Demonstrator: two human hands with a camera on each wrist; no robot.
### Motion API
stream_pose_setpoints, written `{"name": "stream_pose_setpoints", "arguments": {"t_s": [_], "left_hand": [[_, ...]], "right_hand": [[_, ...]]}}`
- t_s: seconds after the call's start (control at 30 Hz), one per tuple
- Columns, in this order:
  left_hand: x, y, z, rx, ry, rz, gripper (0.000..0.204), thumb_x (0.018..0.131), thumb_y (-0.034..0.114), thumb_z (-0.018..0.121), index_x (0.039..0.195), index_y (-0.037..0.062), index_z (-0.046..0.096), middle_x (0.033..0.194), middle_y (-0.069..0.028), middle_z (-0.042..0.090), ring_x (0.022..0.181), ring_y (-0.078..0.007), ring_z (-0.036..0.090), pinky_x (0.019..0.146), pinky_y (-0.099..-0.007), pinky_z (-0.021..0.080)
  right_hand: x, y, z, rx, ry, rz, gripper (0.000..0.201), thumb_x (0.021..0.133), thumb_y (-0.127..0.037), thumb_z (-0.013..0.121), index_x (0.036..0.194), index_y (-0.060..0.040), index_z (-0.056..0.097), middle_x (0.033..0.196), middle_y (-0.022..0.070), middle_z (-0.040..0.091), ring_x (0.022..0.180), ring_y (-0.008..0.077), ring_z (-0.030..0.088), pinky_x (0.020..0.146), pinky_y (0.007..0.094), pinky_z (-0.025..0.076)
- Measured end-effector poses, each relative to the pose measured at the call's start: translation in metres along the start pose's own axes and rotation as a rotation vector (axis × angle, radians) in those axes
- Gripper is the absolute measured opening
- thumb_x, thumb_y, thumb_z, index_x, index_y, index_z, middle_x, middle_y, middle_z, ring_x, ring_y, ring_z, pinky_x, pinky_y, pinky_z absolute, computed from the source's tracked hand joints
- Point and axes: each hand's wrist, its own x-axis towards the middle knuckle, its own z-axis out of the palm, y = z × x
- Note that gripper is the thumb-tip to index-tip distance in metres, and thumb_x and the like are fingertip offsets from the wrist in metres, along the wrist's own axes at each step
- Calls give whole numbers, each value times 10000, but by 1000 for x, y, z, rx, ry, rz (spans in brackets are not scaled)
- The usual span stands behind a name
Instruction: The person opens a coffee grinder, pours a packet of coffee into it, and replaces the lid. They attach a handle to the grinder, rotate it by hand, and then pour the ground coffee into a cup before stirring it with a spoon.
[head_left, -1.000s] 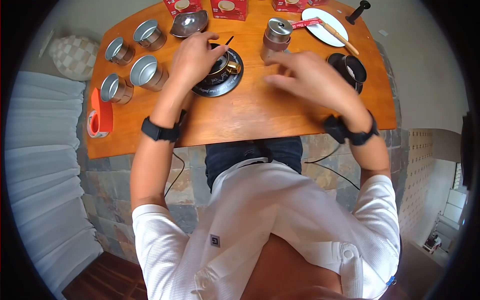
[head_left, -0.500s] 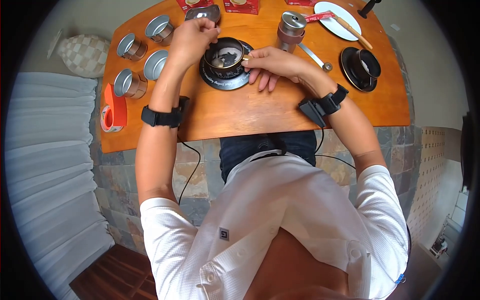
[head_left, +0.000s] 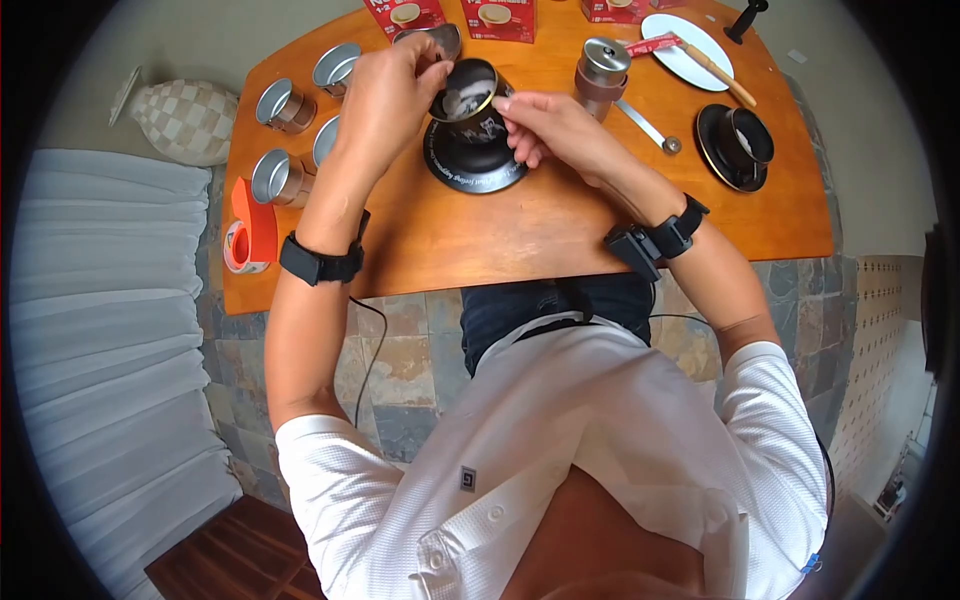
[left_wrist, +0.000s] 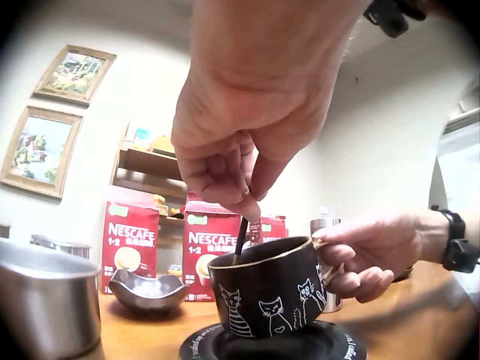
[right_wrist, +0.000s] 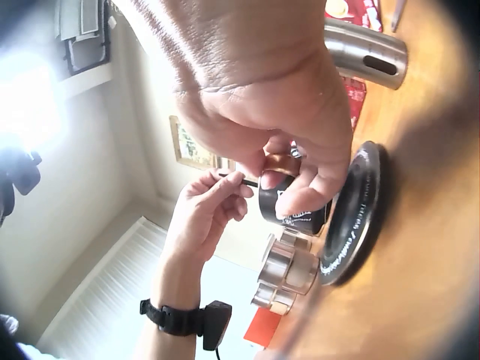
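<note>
A black cup [head_left: 482,130] with white cat drawings and a gold rim is tilted above its black lettered saucer [head_left: 474,182]. My right hand [head_left: 560,130] pinches the cup's gold handle at the right side. From above, my left hand [head_left: 385,105] pinches the thin dark handle of a spoon [left_wrist: 241,238], whose lower end is hidden inside the cup in the left wrist view. Whitish contents [head_left: 468,98] show in the cup in the head view.
Several metal cups [head_left: 285,105] and a red tape roll [head_left: 238,248] stand at left. Behind are a wavy metal bowl [head_left: 442,42] and red Nescafe boxes [head_left: 500,18]. A coffee grinder [head_left: 603,72], its crank [head_left: 645,125], a white plate [head_left: 703,48] and another black cup [head_left: 752,148] stand at right.
My right hand has come left from beside the grinder to the cup's handle. The cup, flat on the saucer before, is now raised and tilted. My left hand stays over it.
</note>
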Motion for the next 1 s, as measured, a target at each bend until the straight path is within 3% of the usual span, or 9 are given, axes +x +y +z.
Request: {"name": "stream_pose_setpoints", "arguments": {"t_s": [0.13,0.2,0.23,0.33,0.37,0.5,0.83,0.93,1.0], "left_hand": [[32,4,-16,82,124,202,134,919,124,675,985,7,685,788,-119,724,698,-173,707,655,-311,539],[49,21,-34,187,237,282,143,886,134,688,860,-5,669,770,-214,688,708,-319,702,620,-390,526],[54,36,-43,75,125,61,134,848,87,678,892,-38,663,802,-289,645,784,-431,677,672,-467,524],[78,30,-46,132,177,138,127,850,84,671,895,-35,673,804,-283,653,783,-427,681,676,-467,529],[91,24,-45,157,203,172,124,851,82,668,896,-33,678,805,-280,658,782,-425,683,679,-467,532],[119,6,-38,225,277,261,119,853,77,659,899,-28,693,809,-271,671,779,-420,689,685,-466,539],[126,-26,-22,148,309,71,157,865,98,648,968,10,728,883,-261,698,878,-391,705,766,-459,560],[131,-48,-15,202,198,-3,133,895,131,683,961,16,704,784,-119,727,709,-186,717,668,-321,544],[127,-51,-11,211,221,7,131,889,131,682,946,16,709,780,-118,729,705,-187,720,668,-322,549]], "right_hand": [[28,-26,7,-147,173,-198,398,1007,-402,585,830,-46,612,705,20,603,586,87,601,518,232,474],[46,-41,7,-445,296,-399,410,989,-405,592,868,-18,649,719,100,644,613,194,637,581,313,517],[56,-47,9,-580,408,-503,397,966,-386,584,941,-4,688,814,205,688,741,346,682,719,428,551],[75,-73,16,-664,531,-706,283,970,-259,592,924,7,680,817,231,685,732,372,686,689,423,545],[79,-81,19,-647,557,-634,348,956,-315,569,901,10,679,874,286,655,865,452,657,759,489,519],[94,-100,19,-656,593,-544,360,947,-313,552,942,20,690,936,303,667,937,443,666,800,512,516],[135,-81,11,-939,574,-609,357,962,-351,566,968,-17,692,859,240,688,862,447,661,796,529,511],[135,-76,11,-970,564,-619,345,959,-344,574,961,-20,694,850,243,687,862,445,663,799,530,514],[136,-75,10,-1008,559,-599,336,958,-337,577,959,-22,694,857,243,688,862,444,664,800,530,516]]}}
